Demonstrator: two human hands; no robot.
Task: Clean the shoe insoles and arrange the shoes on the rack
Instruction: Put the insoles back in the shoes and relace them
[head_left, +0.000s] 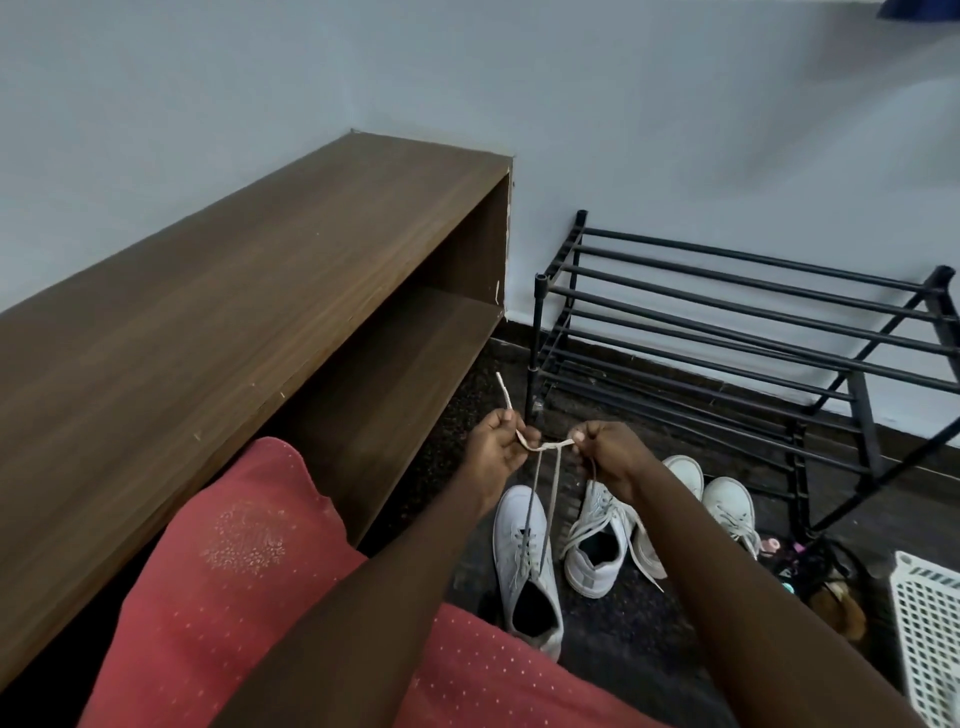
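Note:
A white sneaker (524, 566) stands on the dark floor below my hands, its opening toward me. Its laces (545, 467) rise taut to my hands. My left hand (493, 447) pinches one lace end, which sticks up to the left. My right hand (608, 449) pinches the other end, and the lace is crossed between the two hands. A second white sneaker (597, 545) lies just right of the first, laces loose. Two more white shoes (727, 504) sit behind my right forearm. The black metal shoe rack (727, 322) stands bare against the wall at the right.
A long brown wooden bench shelf (234, 312) runs along the left wall. A white perforated basket (924, 623) sits at the lower right, with dark cluttered items (821, 577) beside it. My red-clothed lap (249, 597) fills the lower left.

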